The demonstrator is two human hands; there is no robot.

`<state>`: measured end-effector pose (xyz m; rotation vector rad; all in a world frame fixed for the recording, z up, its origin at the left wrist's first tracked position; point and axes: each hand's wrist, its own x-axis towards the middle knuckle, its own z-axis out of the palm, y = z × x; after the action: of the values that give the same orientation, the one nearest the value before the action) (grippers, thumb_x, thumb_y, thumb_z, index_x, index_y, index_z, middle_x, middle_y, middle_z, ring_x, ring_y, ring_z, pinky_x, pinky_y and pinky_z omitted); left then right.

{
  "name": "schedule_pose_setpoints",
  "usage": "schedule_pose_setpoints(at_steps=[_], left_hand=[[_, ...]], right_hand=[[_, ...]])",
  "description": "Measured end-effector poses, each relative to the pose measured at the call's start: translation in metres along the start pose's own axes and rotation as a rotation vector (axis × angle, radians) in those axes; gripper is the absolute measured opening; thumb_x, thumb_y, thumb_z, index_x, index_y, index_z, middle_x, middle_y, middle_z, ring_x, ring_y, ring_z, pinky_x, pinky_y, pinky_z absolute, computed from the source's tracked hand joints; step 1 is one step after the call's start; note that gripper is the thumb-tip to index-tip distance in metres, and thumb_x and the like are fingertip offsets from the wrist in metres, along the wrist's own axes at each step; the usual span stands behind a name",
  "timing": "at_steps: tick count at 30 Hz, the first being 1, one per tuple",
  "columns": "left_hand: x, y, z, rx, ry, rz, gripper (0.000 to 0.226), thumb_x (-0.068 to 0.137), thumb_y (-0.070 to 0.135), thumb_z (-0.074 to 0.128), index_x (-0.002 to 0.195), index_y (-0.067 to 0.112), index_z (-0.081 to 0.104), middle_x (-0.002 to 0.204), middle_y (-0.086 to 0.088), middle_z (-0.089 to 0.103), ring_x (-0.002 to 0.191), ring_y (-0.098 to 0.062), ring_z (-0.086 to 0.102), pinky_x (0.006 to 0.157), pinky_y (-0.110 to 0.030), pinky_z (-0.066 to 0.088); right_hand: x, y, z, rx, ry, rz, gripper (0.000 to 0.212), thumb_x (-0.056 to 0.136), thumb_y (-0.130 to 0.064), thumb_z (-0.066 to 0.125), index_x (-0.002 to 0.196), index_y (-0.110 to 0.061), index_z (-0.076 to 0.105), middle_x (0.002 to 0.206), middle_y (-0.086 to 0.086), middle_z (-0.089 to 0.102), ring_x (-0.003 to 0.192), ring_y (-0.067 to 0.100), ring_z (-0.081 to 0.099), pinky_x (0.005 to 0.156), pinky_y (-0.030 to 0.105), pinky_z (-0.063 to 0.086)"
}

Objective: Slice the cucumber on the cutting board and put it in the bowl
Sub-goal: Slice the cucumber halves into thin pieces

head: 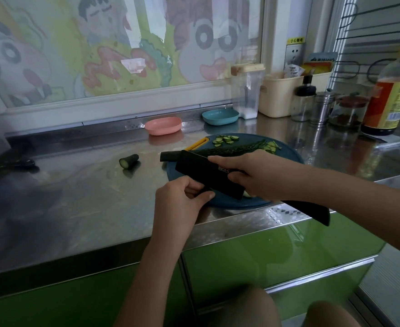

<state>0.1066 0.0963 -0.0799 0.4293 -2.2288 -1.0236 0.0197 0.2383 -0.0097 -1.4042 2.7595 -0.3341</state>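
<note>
knees (241, 310): bottom edge of the frame, in front of the green cabinet fronts.
left hand (182, 194): centre frame, thumb and curled fingers pinching the near lower corner of the knife (206, 177) blade.
right hand (253, 173): right of centre, fingers wrapped round the knife where blade meets handle; the handle sticks out to the lower right under the wrist.
knife: black, broad blade, held tilted over the near part of the cutting board (218, 204), not on the cucumber.
cucumber (229, 148): long and dark, lying across the far half of the round teal board, mostly uncut.
slices (225, 139): small pile on the far board edge, a few more at the cucumber's right end (272, 146).
end piece (129, 160): on the steel counter (88, 197), left of the board, apart from it.
step (guess): blade being cleared or reset between cuts; nothing bowled yet.
do it well: hold the blade by its flat faces, fingertips off the edge. Then set the blade square across the cucumber, tuck the holding fingers, and keep slices even.
pink bowl (163, 125): behind the board, centre, looks empty.
blue bowl (220, 116): to its right, looks empty; can't tell which one is meant.
clear canister (247, 90): white layer at the bottom.
cream bin (281, 97): packets standing in it.
glass jar (349, 112): dark contents, low.
</note>
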Motion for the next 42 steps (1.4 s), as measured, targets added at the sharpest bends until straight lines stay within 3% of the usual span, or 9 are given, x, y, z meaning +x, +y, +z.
schedule_pose_setpoints(at_steps=[4, 6, 8, 16, 23, 30, 42], left_hand=[[0.000, -0.001, 0.000, -0.002, -0.006, 0.011, 0.014, 0.071, 0.017, 0.081, 0.080, 0.016, 0.071, 0.070, 0.015, 0.063, 0.064, 0.010, 0.059, 0.060, -0.002, 0.043], [0.000, -0.001, 0.000, -0.004, -0.005, 0.018, 0.014, 0.071, 0.017, 0.081, 0.080, 0.016, 0.070, 0.070, 0.014, 0.064, 0.065, 0.009, 0.059, 0.060, -0.002, 0.043], [0.001, -0.002, 0.000, -0.015, -0.003, 0.020, 0.014, 0.071, 0.017, 0.081, 0.078, 0.017, 0.070, 0.070, 0.014, 0.064, 0.068, 0.007, 0.060, 0.061, -0.003, 0.044], [0.000, -0.001, -0.001, -0.035, -0.010, 0.007, 0.016, 0.071, 0.017, 0.081, 0.072, 0.023, 0.067, 0.068, 0.014, 0.065, 0.067, 0.006, 0.061, 0.060, -0.004, 0.045], [0.001, -0.003, 0.000, -0.034, -0.006, 0.010, 0.013, 0.070, 0.017, 0.082, 0.076, 0.017, 0.070, 0.069, 0.012, 0.066, 0.065, 0.004, 0.061, 0.059, -0.005, 0.045], [0.001, -0.003, 0.000, -0.017, -0.001, 0.016, 0.013, 0.070, 0.017, 0.082, 0.079, 0.015, 0.072, 0.070, 0.012, 0.066, 0.064, 0.005, 0.062, 0.060, -0.005, 0.046], [0.001, -0.002, 0.000, -0.030, 0.009, -0.003, 0.015, 0.070, 0.015, 0.082, 0.083, 0.013, 0.075, 0.067, 0.018, 0.063, 0.064, 0.014, 0.059, 0.060, 0.000, 0.042]], right_hand=[[0.000, -0.003, 0.002, 0.027, -0.046, 0.006, 0.053, 0.101, -0.022, 0.035, 0.145, -0.047, 0.020, 0.066, -0.006, 0.050, 0.063, 0.024, 0.063, 0.064, 0.038, 0.058], [0.000, -0.002, 0.002, 0.009, -0.038, 0.006, 0.053, 0.101, -0.022, 0.034, 0.145, -0.047, 0.019, 0.065, -0.005, 0.051, 0.059, 0.020, 0.061, 0.059, 0.031, 0.056], [0.000, -0.001, 0.001, -0.017, -0.012, 0.000, 0.053, 0.101, -0.022, 0.035, 0.145, -0.046, 0.019, 0.064, -0.004, 0.051, 0.053, 0.014, 0.052, 0.051, 0.020, 0.045], [-0.001, -0.001, -0.004, -0.051, 0.002, -0.036, 0.053, 0.101, -0.022, 0.034, 0.146, -0.045, 0.018, 0.063, -0.008, 0.048, 0.050, 0.007, 0.045, 0.044, 0.013, 0.036], [-0.002, 0.000, -0.001, -0.047, 0.003, -0.039, 0.053, 0.101, -0.021, 0.036, 0.146, -0.043, 0.020, 0.068, -0.001, 0.052, 0.056, 0.013, 0.050, 0.062, 0.030, 0.045], [0.002, -0.005, 0.002, -0.138, 0.012, -0.066, 0.054, 0.101, -0.020, 0.034, 0.148, -0.038, 0.015, 0.057, -0.004, 0.043, 0.048, 0.010, 0.039, 0.048, 0.021, 0.033], [0.018, -0.014, 0.008, -0.279, -0.042, -0.106, 0.054, 0.103, -0.020, 0.029, 0.150, -0.033, 0.008, 0.063, 0.001, 0.039, 0.052, 0.010, 0.036, 0.049, 0.023, 0.031]])
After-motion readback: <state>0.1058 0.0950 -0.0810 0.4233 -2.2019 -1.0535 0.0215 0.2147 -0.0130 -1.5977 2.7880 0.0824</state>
